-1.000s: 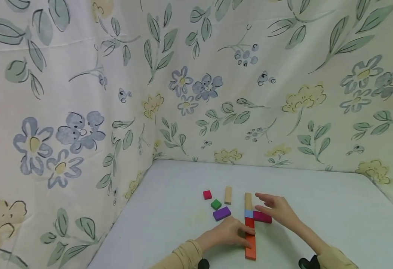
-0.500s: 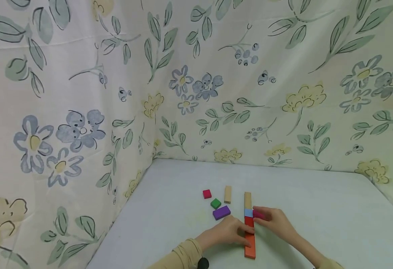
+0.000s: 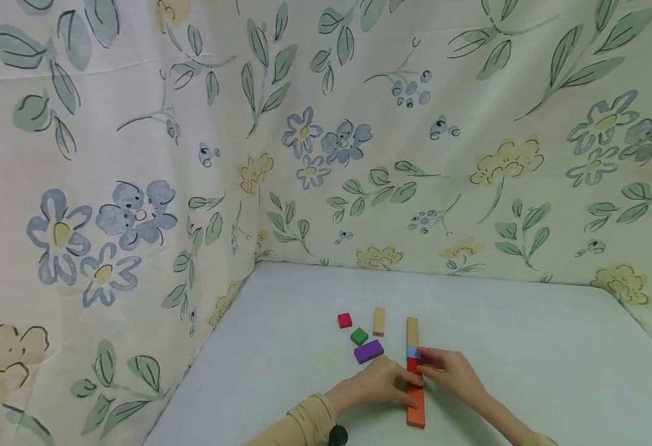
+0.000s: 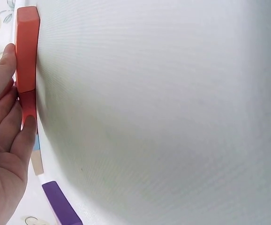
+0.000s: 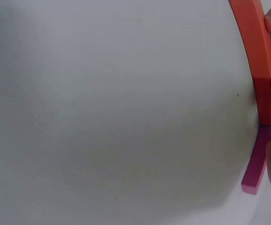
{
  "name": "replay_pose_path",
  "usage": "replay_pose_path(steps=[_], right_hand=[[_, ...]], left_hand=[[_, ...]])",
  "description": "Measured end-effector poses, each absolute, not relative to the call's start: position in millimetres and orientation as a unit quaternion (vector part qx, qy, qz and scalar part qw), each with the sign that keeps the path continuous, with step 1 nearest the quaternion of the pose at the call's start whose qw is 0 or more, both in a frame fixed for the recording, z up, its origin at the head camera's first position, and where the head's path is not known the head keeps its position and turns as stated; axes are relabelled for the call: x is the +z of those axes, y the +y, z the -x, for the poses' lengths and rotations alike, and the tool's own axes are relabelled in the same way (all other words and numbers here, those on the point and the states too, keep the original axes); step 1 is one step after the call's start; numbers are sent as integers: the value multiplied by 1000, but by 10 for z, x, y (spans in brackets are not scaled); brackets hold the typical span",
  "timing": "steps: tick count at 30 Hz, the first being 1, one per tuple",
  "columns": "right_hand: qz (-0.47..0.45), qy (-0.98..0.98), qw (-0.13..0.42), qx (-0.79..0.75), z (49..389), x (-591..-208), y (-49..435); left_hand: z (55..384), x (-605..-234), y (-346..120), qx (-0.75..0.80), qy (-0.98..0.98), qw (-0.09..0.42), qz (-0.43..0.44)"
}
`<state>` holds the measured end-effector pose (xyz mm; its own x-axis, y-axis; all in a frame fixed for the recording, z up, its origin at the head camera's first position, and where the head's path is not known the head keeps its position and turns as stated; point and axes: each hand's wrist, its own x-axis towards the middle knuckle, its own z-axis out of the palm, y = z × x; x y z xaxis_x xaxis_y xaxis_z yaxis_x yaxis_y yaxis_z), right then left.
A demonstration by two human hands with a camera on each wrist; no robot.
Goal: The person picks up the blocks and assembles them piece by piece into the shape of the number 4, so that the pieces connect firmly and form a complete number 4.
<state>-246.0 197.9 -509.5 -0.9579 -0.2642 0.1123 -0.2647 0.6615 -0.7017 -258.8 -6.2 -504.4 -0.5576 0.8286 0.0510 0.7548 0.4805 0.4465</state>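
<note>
Probably a steadying-and-setting step: with the left hand (image 3: 372, 382), hold down the row at the lower centre of the head view, and with the right hand (image 3: 458, 375), square the magenta block (image 5: 257, 161) up to the right side of the row. Press lightly and straight down on the orange block (image 3: 416, 417), nearest the bottom edge of the frame, and on the red block (image 3: 413, 365) just above it, so as not to skew the joints up to the light-blue block (image 3: 412, 352) and the plain wooden block (image 3: 412, 330) at the top. Nudge gently, level with the white counter (image 3: 527, 347), and avoid shoving the row leftward, towards the purple block (image 3: 368, 351). Leave alone the green block (image 3: 359, 336), crimson cube (image 3: 345, 320) and loose wooden block (image 3: 378, 322), all left of the row. As for the left grip: relaxed, fairly wide, with thumb on the orange block and fingertips on the red one. On the right: narrow, thumb and finger at the magenta block, hidden in the head view but plain at the lower right of the right wrist view; impossible to tell whether pinched or merely touched.
</note>
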Motion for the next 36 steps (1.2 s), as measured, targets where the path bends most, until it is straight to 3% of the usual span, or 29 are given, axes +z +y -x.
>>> replay_pose_path(steps=[16,36], right_hand=[[-121,-937,60,323,2372,-5117,1889],[-123,-950,80,276,2358,-5132,1866]], left_hand=[[2574,-5014,-63,204,857,78,-466],[2582,-5003,-40,170,855,62,-486]])
